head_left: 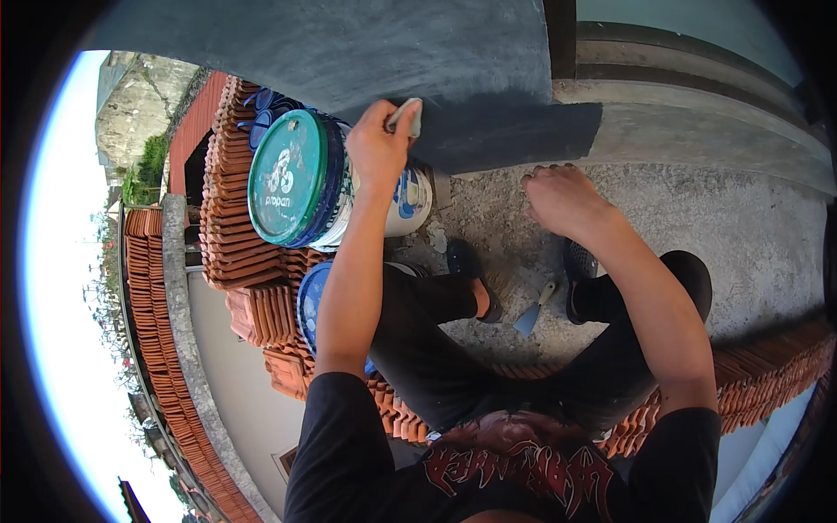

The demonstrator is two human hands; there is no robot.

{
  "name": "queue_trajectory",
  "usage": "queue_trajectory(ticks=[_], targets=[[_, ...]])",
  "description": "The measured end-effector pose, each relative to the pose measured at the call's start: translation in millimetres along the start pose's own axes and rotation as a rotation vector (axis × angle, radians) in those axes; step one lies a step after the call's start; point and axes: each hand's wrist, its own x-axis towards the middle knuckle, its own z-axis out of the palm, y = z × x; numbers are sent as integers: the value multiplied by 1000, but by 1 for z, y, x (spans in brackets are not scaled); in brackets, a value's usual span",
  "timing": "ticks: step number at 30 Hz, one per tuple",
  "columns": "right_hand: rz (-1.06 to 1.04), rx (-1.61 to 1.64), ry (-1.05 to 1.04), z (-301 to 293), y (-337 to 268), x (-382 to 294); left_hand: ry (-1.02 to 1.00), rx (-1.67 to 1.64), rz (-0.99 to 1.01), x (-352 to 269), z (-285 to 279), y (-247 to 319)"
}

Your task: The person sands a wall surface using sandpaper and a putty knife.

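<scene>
My left hand [380, 149] pinches a small pale pad [414, 118] between thumb and fingers. The pad is at the lower part of a dark grey wall [392, 52], by a darker patch [503, 131] along its base. Whether it is sandpaper or a sponge I cannot tell. My right hand [563, 199] hovers over the concrete floor in front of the patch, fingers curled and palm hidden; nothing shows in it. Between my feet lies a putty knife [535, 310] with a pale handle.
A green-lidded Propan paint pail [288, 176] stands beside my left forearm, with a white container [412, 202] next to it. Partly behind that arm is a blue-lidded pail [312, 301]. Stacked clay roof tiles [235, 216] line the left; more tiles [771, 372] run behind me.
</scene>
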Motion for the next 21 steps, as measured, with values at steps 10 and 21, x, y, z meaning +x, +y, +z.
queue_trajectory(ticks=[10,21], targets=[[-48,31,57,7,1,3,-32,-78,-115,1,3,9],[-22,41,47,2,0,3,116,-344,-225,7,-6,3]])
